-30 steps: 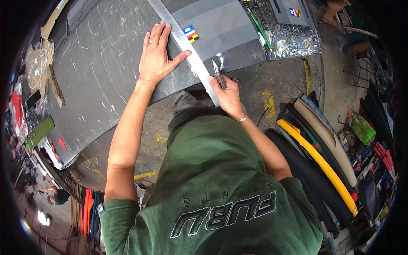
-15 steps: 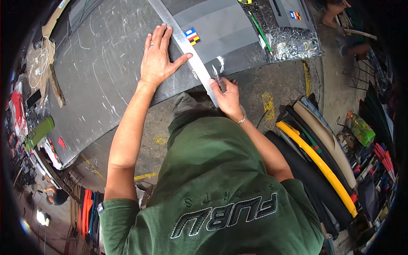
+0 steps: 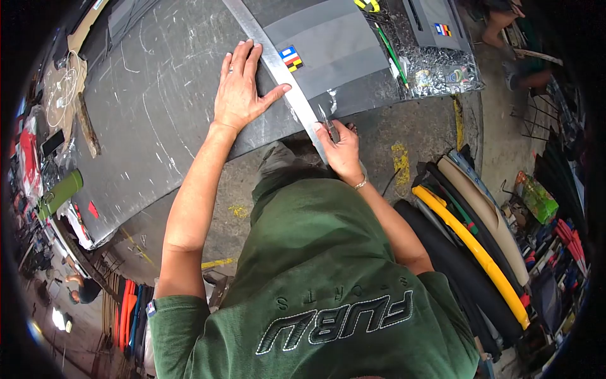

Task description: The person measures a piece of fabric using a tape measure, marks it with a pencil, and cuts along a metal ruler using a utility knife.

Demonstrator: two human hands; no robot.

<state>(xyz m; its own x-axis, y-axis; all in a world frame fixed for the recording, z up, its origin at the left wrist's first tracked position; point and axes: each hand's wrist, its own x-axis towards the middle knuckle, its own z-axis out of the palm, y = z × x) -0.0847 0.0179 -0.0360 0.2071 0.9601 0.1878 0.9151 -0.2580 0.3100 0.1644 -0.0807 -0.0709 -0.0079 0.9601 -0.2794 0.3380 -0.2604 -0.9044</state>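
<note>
My left hand [image 3: 241, 95] lies flat with its fingers stretched out, fingertips and thumb resting on a long metal ruler [image 3: 273, 61]. The ruler runs slantwise over the dark worktable [image 3: 148, 120] and past its near edge. Grey sheet material [image 3: 338, 47] with a small coloured flag patch [image 3: 291, 59] lies along the ruler's right side. At the ruler's near end, my right hand [image 3: 343, 151] is closed around a slim craft knife [image 3: 324, 115], its pointed tip toward the table. The thumb of that hand touches the ruler's edge. Its lower fingers are partly hidden.
A green pencil [image 3: 394, 60] and another grey piece with a flag patch [image 3: 429, 22] lie at the table's right. Rolls of material, one yellow [image 3: 470, 246], stand on the floor to my right. A green roll [image 3: 61, 191] sits at the left table corner. Another person's leg [image 3: 497, 31] shows top right.
The view has shifted slightly, so the table and both hands appear a little to the right and lower. Both hands keep nearly the same place on the ruler.
</note>
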